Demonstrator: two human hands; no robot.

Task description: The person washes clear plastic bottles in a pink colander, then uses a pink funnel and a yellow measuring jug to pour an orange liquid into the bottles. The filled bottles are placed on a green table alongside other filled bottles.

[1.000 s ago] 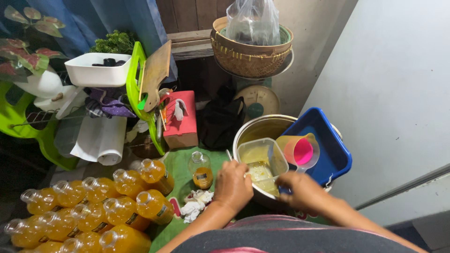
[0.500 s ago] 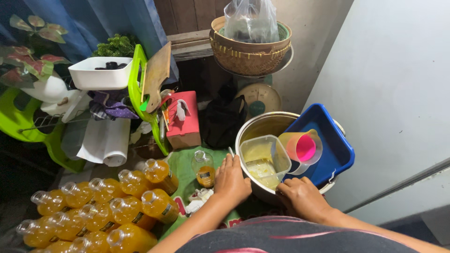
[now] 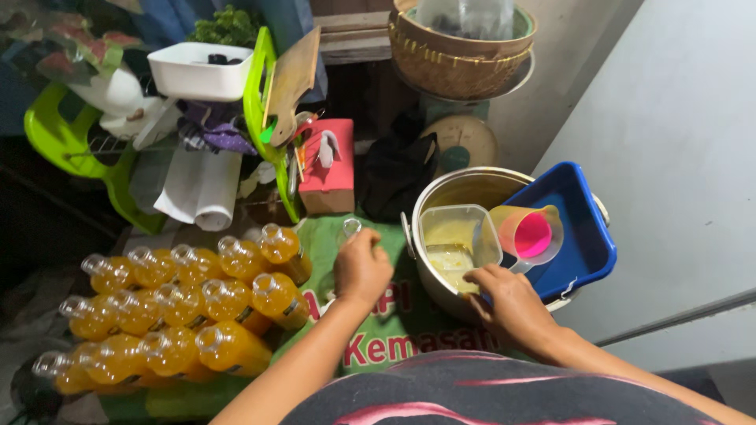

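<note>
My left hand (image 3: 361, 269) is closed round a clear bottle (image 3: 349, 231), holding it upright on the green mat (image 3: 378, 315). My right hand (image 3: 508, 297) grips the near rim of the clear tub (image 3: 457, 240), which sits in the steel pot (image 3: 465, 193) with yellow liquid inside. Left of me, filled orange bottles (image 3: 181, 303) stand packed together. A pink funnel (image 3: 531, 234) lies in the blue tray (image 3: 579, 236) across the pot. Beyond stand a red tissue box (image 3: 327, 169) and a woven basket (image 3: 457, 55).
</note>
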